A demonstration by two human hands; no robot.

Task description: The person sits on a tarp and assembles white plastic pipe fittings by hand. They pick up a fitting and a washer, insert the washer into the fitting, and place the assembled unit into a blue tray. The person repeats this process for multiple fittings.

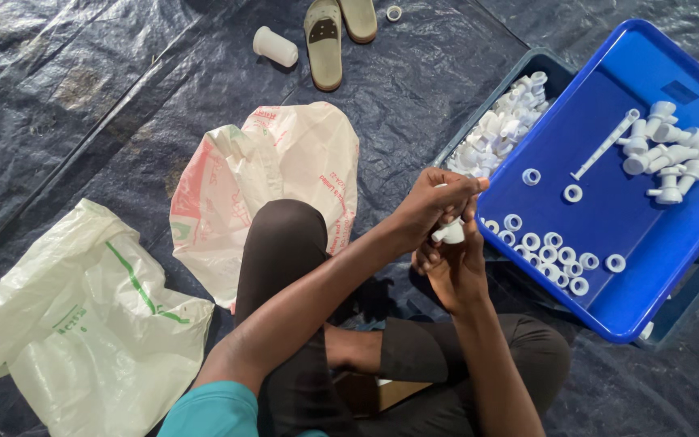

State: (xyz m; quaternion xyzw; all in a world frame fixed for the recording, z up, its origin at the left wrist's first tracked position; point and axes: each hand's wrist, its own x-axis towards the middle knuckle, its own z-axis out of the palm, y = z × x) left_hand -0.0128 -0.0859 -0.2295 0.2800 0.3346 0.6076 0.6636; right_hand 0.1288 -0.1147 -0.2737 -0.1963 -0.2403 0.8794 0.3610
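A: Item one, left hand (434, 202): fingers curled shut from above on a small white plastic fitting (451, 234).
B: Item two, right hand (455, 267): closed on the same fitting from below, fingertips meeting the left's. The piece sits between both sets of fingers, above the lap.
A: Step, as I judge it: joining or seating a part on that fitting. The next move seems to call for a firm twist or press, both grips kept steady.
B: Item three, blue tray (608, 218), just beyond the fingertips: loose white rings (548, 247) nearest, assembled white fittings (669, 154) well past them.
A: Item four, bin of white parts (499, 129), beyond the left fingers, under the tray.
B: Item five: plastic bags (91, 324), well apart behind the left wrist.
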